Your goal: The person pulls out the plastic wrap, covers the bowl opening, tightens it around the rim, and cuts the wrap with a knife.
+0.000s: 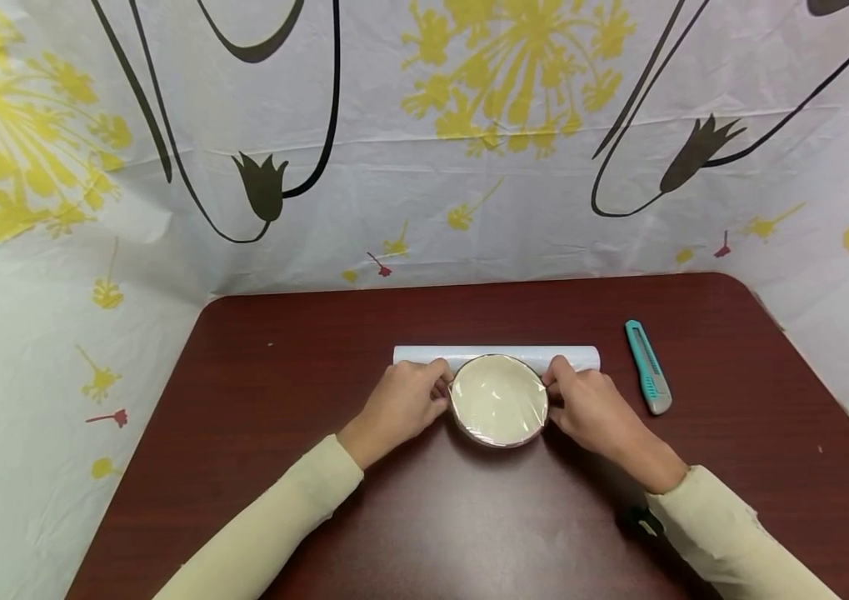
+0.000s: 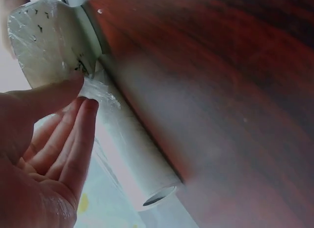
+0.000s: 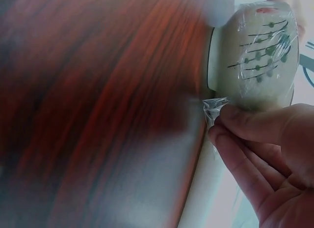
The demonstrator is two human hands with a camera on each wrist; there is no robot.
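A bowl (image 1: 499,402) stands upright near the middle of the tabletop (image 1: 319,350), mouth facing up, covered by a taut sheet of cling film (image 1: 502,392). The wrist views show the bowl's pale outer wall (image 3: 257,56) printed with dark sprigs under the film. Touching the bowl's far side lies the cling film roll (image 1: 424,354), its long axis parallel to the far edge of the tabletop, its ends pointing to the left and right edges; the open core of the left end shows in the left wrist view (image 2: 159,196).

The left hand (image 1: 402,404) is at the bowl's left side: thumb and fingers (image 2: 81,134) are closed together on a gathered tag of film at the bowl's wall. The right hand (image 1: 592,412) is at the bowl's right side, thumb and fingers (image 3: 245,122) likewise pinching a crumpled corner of film (image 3: 215,107) just beside the bowl's base. Both forearms wear cream sleeves (image 1: 282,525).

A teal utility knife (image 1: 647,367) lies toward the right edge of the tabletop, apart from the roll's right end, its long axis running roughly from near edge to far edge. A white cloth (image 1: 424,167) printed with yellow flowers and black stems hangs behind the far and left edges.
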